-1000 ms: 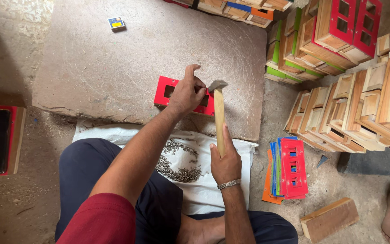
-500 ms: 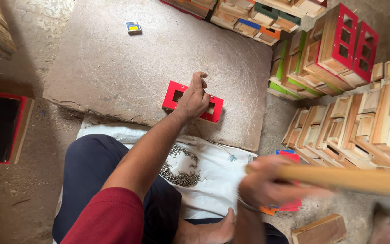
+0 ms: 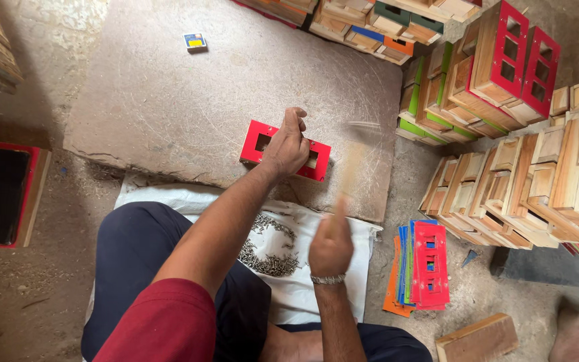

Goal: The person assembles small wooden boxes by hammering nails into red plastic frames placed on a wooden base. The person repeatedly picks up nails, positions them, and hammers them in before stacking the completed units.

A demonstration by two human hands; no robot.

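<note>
A seated person in dark trousers and a red sleeve works on the floor, a white cloth (image 3: 316,281) spread at the knees and strewn with small dark nails (image 3: 269,251). The right hand (image 3: 330,245), wristwatch showing, is closed around the handle of a hammer (image 3: 353,157); the tool is smeared by motion blur, its head hard to make out above a grey stone slab (image 3: 169,100). Beyond it the left hand (image 3: 287,146), fingers curled, presses down on a red rectangular frame (image 3: 285,150) with cut-out windows, lying flat near the slab's front edge; the hand hides its middle. Beside the right knee lies a fanned pile of flat panels (image 3: 423,271), red, blue and orange. At right, stacked wooden boxes (image 3: 537,174), some with red window fronts, run out of frame. Far back on the slab sits a small blue-and-yellow box (image 3: 196,42).
</note>
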